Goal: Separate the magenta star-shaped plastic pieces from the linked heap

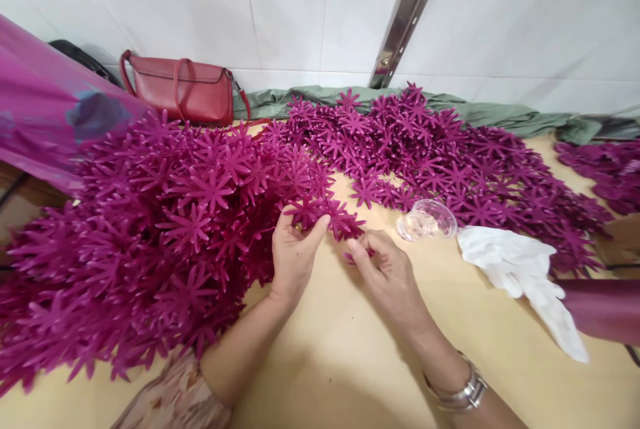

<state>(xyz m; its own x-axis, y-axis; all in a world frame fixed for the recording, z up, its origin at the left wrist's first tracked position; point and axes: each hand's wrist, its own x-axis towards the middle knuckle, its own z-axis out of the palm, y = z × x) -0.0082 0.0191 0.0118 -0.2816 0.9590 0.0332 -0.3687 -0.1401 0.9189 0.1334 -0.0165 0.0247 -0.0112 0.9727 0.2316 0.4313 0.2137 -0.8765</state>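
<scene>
My left hand (295, 252) is closed on magenta artificial flower pieces (343, 219), pinched between thumb and fingers, with star-like petals spreading to the right. Close by on the right, my right hand (387, 269) is closed too, its thumb and forefinger together at the edge of those petals. A bit of magenta shows within its curled fingers, too small to name. A tall heap of similar flower pieces (185, 225) lies left of my left hand. Beyond both hands is another, flatter pile of flower pieces (405, 142).
A round clear plastic dish (433, 220) and a crumpled white cloth (515, 255) lie right of my hands on the tan tabletop (325, 349). A red handbag (183, 89) stands at the back left. Green fabric (505, 115) runs along the tiled wall below a metal strip (407, 22).
</scene>
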